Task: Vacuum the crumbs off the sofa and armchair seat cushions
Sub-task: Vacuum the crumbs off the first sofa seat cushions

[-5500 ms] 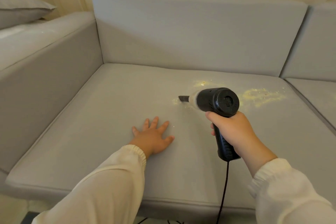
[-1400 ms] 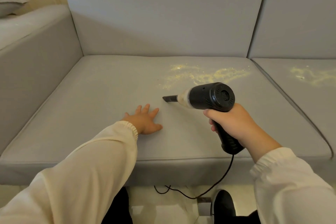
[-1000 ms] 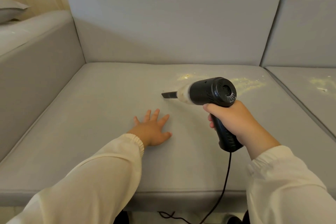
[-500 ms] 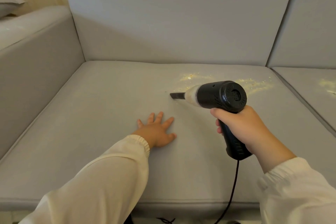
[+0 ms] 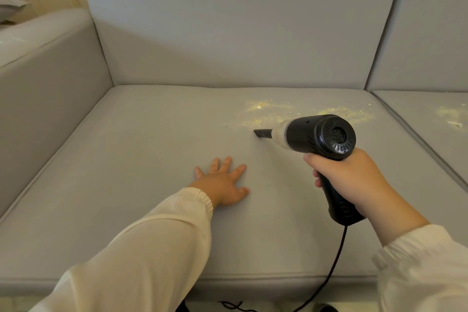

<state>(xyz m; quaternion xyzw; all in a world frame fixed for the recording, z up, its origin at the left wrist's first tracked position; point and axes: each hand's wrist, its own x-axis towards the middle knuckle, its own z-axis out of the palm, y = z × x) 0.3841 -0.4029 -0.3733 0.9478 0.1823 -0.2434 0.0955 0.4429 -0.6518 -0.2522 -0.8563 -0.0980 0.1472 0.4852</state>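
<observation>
Head view: crumbs (image 5: 268,113) litter grey seat cushion (image 5: 141,159).

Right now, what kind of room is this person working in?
Most likely a home living room. A grey sofa with separate seat cushions fills the view, crumbs lie on it, and the right hand holds a corded handheld vacuum.

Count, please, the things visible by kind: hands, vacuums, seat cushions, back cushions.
Hands: 2, left hand and right hand
Handheld vacuum: 1
Seat cushions: 2
Back cushions: 2
Total: 7
</observation>
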